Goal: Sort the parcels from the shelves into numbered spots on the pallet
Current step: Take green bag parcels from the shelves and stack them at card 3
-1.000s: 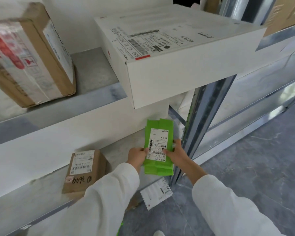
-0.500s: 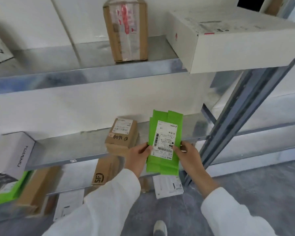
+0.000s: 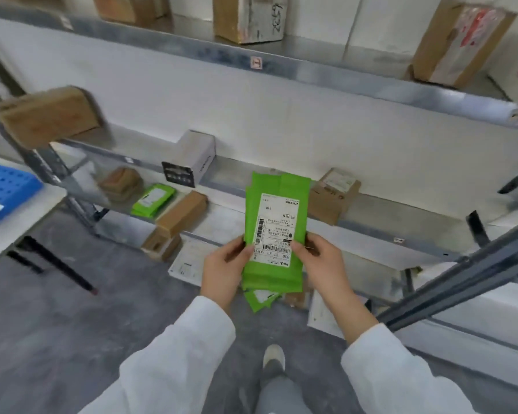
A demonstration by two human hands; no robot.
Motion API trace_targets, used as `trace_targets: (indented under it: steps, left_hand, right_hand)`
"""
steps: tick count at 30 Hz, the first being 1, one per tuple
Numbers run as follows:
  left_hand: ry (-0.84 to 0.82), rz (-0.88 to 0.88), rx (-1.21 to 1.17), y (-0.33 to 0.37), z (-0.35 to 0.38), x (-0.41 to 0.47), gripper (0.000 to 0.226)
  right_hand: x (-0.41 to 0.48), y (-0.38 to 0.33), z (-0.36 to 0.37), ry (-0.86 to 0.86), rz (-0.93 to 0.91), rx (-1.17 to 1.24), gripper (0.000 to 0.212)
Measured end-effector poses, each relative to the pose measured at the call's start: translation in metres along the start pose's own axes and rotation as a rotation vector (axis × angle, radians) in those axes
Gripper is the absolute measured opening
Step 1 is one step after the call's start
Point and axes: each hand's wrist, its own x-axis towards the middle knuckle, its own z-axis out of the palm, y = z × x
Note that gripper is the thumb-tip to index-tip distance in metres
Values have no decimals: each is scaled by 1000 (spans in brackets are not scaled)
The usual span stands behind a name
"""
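The person wears a white long-sleeved top of smooth, loose cloth (whether coat or overshirt cannot be told). The left sleeve (image 3: 174, 354) is wide and softly creased, ending in a plain cuff at the wrist. The right sleeve (image 3: 395, 369) is of the same white cloth, and its cuff sits a little way up the forearm. The left hand (image 3: 225, 273) and right hand (image 3: 323, 264) are bare. Below them shows one leg in grey trousers (image 3: 278, 392) and a pale, off-white shoe (image 3: 273, 355) with a rounded toe
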Motion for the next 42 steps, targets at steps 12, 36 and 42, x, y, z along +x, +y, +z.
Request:
trace_targets:
  steps: [12,36,42]
  left_hand:
    - [543,72,-233,14,-197,-63,31]
    - [1218,189,-276,76,-475,-13,31]
    - [1227,193,-302,77,-511,-1,39]
  right_hand:
    - [-34,-84,208,-465,-271,-74,21]
    - [-30,-234,568,-1047,-605,26,19]
    - [-32,-249,615,-1143,-625,-62,47]
